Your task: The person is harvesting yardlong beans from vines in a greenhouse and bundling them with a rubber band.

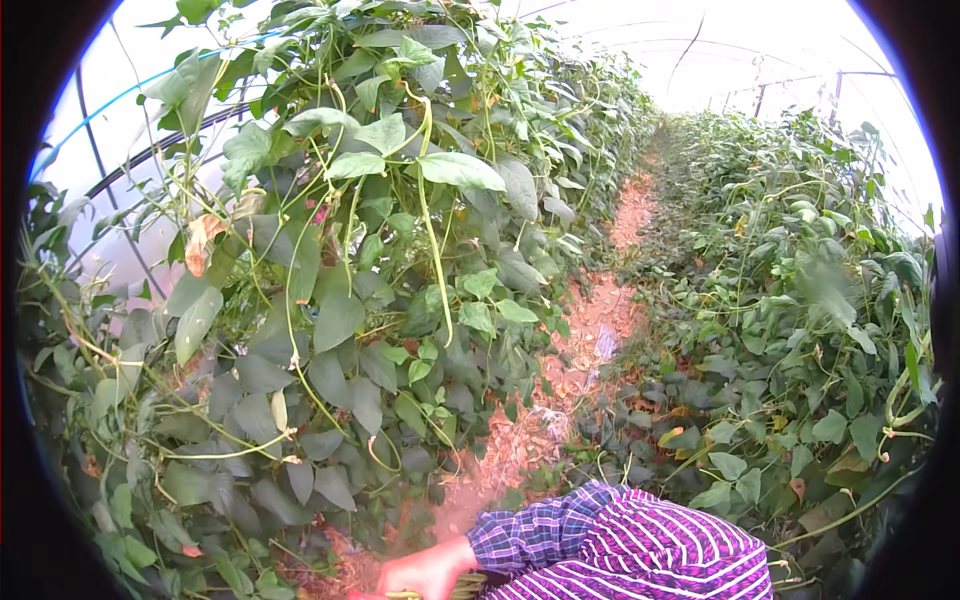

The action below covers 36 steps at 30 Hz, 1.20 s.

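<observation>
My right hand [429,574], in a blue plaid sleeve [536,531], reaches in from the lower right at the bottom edge. Its fingers are curled around a bundle of long green beans [469,586], cut off by the frame. My left hand is out of view. Above and left of the hand stands a dense wall of bean vines [330,315]. One long bean pod [433,247] hangs down in front of the leaves. Thinner pods droop lower down, among them a curved pod [319,397].
Purple striped fabric [660,551] covers part of my body at the bottom. A narrow soil path [592,319] littered with dry leaves runs away between the rows. More bean vines [772,315] line the right side. Blue twine [120,106] and a greenhouse frame show at upper left.
</observation>
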### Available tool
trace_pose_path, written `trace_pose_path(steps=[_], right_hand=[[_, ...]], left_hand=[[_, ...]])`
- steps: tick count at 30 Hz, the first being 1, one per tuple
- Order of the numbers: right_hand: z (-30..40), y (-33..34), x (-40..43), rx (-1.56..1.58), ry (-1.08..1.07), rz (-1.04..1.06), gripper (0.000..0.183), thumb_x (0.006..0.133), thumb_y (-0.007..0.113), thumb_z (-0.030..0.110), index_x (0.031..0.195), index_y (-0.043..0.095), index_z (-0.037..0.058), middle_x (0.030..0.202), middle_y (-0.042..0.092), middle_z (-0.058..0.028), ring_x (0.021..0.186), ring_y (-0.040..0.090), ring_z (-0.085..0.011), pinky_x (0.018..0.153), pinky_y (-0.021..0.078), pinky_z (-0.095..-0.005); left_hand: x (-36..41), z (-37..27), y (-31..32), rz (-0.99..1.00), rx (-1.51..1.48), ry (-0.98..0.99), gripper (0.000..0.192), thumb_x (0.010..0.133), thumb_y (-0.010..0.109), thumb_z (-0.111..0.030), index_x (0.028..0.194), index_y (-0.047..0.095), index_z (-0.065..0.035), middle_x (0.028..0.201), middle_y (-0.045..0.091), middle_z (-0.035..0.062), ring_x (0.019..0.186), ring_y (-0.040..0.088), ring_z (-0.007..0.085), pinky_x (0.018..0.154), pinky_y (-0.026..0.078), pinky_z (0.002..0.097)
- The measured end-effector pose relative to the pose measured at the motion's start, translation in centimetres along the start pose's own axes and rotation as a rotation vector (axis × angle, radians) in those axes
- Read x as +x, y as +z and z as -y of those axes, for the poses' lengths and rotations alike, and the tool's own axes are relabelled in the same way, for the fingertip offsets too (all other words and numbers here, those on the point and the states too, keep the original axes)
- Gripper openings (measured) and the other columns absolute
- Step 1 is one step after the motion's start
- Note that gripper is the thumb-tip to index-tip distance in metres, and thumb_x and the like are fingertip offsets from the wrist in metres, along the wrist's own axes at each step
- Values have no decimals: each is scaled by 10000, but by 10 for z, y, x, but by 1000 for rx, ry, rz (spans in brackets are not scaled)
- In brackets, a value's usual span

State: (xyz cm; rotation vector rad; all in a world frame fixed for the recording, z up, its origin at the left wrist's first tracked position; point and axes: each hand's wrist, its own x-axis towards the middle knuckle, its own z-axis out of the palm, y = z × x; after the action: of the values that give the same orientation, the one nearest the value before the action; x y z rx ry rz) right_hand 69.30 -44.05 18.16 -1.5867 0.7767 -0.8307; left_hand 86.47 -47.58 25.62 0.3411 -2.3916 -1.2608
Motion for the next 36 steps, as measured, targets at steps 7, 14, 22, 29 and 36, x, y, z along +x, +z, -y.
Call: trace_pose_path(steps=[7, 14, 22, 29, 36], right_hand=[[-9, -8, -7, -24, -115, -118, 328, 664, 748, 199, 836, 552, 0, 726, 549, -36, 674, 478, -106, 586, 419, -297], [-1, -3, -14, 139, 13, -246, 249, 530, 662, 22, 758, 563, 6, 681, 575, -55, 662, 551, -161, 602, 437, -299], [-18, -6, -18, 203, 94, -249, 257, 555, 668, 21, 783, 549, 12, 733, 580, -36, 679, 537, -117, 625, 447, -276], [-5, -6, -16, 45, 15, -120, 250, 551, 673, 27, 764, 543, 16, 713, 576, -36, 661, 535, -125, 609, 439, -287], [4, -5, -18, -128, -105, -239, 267, 642, 739, 162, 752, 544, 16, 719, 503, -58, 651, 488, -160, 581, 404, -302]], left_hand=[[12, -2, 4, -82, 212, 145, 246, 644, 698, -47, 584, 459, -46, 550, 459, 98, 522, 470, 272, 517, 381, 349], [4, 14, 19, -119, 244, 113, 283, 664, 709, -89, 574, 442, -62, 550, 454, 108, 513, 460, 276, 498, 361, 359], [-2, 30, 28, -151, 408, 198, 249, 677, 704, -120, 596, 474, -68, 556, 465, 107, 555, 470, 300, 583, 378, 408], [-26, 57, 34, -134, 432, 54, 187, 679, 688, -123, 662, 517, -48, 632, 514, 148, 596, 496, 318, 619, 397, 412], [-30, 80, 48, 33, 401, -46, 186, 678, 670, -96, 815, 572, -18, 681, 543, 158, 616, 515, 330, 633, 410, 425]])
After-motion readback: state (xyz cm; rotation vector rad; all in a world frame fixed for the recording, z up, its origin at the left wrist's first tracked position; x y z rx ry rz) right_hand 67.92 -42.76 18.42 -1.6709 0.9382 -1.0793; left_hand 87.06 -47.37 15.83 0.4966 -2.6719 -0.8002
